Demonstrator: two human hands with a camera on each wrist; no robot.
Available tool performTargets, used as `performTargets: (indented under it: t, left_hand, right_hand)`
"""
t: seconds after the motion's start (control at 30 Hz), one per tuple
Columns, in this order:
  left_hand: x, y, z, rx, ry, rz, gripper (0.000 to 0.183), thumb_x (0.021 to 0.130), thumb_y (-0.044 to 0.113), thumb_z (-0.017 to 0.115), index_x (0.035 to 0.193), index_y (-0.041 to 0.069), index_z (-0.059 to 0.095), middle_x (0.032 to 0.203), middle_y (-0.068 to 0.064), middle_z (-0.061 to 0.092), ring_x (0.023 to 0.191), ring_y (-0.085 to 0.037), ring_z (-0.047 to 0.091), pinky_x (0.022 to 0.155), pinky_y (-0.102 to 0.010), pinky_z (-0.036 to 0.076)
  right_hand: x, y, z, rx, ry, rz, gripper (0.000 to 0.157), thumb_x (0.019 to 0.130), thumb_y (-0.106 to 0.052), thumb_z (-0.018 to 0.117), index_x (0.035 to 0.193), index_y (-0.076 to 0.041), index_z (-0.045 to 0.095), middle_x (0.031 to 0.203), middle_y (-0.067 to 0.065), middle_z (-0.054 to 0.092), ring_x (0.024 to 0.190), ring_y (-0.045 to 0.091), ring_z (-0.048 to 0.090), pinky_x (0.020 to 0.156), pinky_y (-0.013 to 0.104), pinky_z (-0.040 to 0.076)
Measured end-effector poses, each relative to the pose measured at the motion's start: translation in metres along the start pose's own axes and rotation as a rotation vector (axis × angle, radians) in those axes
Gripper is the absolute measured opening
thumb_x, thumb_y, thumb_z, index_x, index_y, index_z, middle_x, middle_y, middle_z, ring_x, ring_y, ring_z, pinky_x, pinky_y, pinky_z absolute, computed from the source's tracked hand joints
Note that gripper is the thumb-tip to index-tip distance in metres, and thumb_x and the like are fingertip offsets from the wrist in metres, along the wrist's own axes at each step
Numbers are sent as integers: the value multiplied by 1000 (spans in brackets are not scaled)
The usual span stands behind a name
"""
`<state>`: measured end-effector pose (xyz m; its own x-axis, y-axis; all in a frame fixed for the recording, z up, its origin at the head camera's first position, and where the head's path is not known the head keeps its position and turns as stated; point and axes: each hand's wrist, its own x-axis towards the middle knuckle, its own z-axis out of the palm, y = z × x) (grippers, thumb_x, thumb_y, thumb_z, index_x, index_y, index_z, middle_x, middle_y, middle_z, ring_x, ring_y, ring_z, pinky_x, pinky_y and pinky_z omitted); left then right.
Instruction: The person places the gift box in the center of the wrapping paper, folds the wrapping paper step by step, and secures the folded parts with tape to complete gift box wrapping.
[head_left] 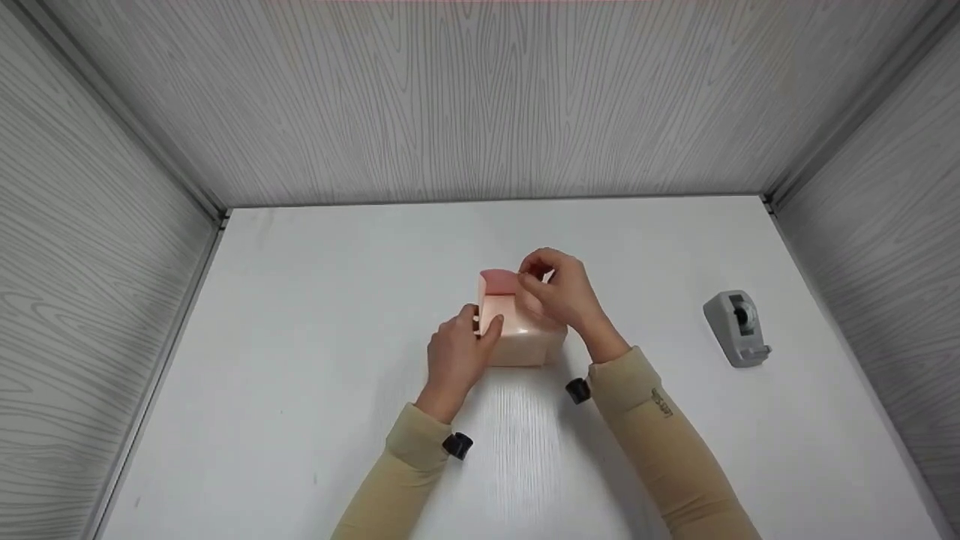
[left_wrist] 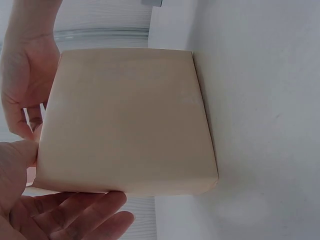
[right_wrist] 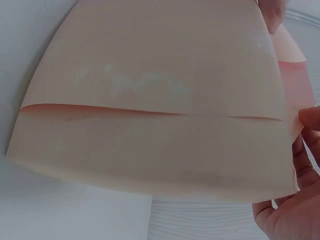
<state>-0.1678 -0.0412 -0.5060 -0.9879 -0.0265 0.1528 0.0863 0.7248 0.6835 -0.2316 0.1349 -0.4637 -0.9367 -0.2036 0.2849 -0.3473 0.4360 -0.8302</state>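
Observation:
A pale peach paper box (head_left: pixel 517 355) stands on the white table, its pink-lined end flap (head_left: pixel 500 282) raised at the far side. My left hand (head_left: pixel 457 350) grips the box's left side, thumb over the top edge and fingers along the side wall. The right hand (head_left: pixel 568 294) reaches over the right side and pinches the flap's right edge between thumb and fingers. In the left wrist view a smooth wall of the box (left_wrist: pixel 127 120) fills the middle. The right wrist view shows an overlapping seam (right_wrist: pixel 125 109) that gapes slightly along one wall.
To the right on the table (head_left: pixel 315 300) stands a grey tape dispenser (head_left: pixel 735 330) with a roll in it. Grey wood-grain panels (head_left: pixel 465 97) enclose the table at the back and both sides. Small black cameras (head_left: pixel 457 445) sit at both wrists.

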Motion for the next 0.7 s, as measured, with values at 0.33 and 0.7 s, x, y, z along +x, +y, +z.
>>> performTargets:
  t: [0.33,0.7]
  left_hand:
    - [0,0,0,6,17,16,43,94,41,63,110,1,66,95,-12,72,84,-23,70,73,-39,56]
    - [-2,-2,0,-4,42,44,40,94,39,63,108,2,67,94,-13,73,82,-23,71,71,-40,56]
  right_hand:
    - [2,-2,4,26,-1,-2,7,90,-1,65,88,-8,66,81,3,61,77,17,53,71,34,44]
    - [-2,3,3,31,23,-65,12,95,-15,66,99,-4,69,83,1,57,79,17,53,72,36,42]
